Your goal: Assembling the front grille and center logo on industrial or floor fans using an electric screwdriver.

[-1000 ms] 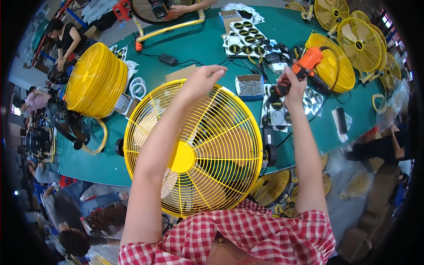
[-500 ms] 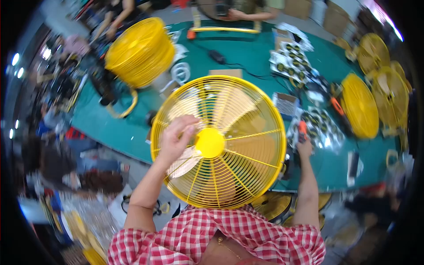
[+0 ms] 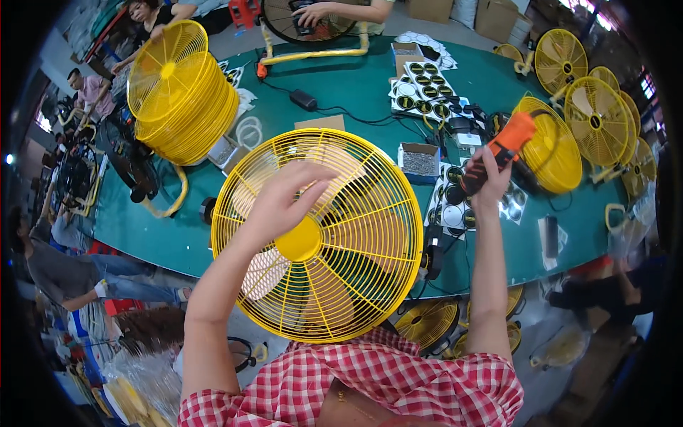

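A round yellow fan (image 3: 274,313) with a wire guard, pale blades and a solid yellow hub stands before me, at the table's near edge. Over its upper left part is my left hand (image 3: 288,203), fingers stretched out and thumb apart, holding nothing; whether it touches the guard I cannot tell. My right hand (image 3: 489,181) is wrapped round an orange and black power tool (image 3: 514,134), raised right of the fan above the sticker sheets. The tool's orange end points up and away, its dark end down to the left.
On the green table (image 3: 356,85) lie round-sticker sheets (image 3: 425,80), a box of small metal parts (image 3: 420,162) and a black cabled adapter (image 3: 304,99). A stack of yellow guards (image 3: 188,107) stands far left, finished-looking fans (image 3: 596,122) far right. Co-workers are across and left.
My right hand has lifted the orange and black tool up and away from the table. My left hand stays over the fan's upper left. The view has shifted, so the fan sits further left.
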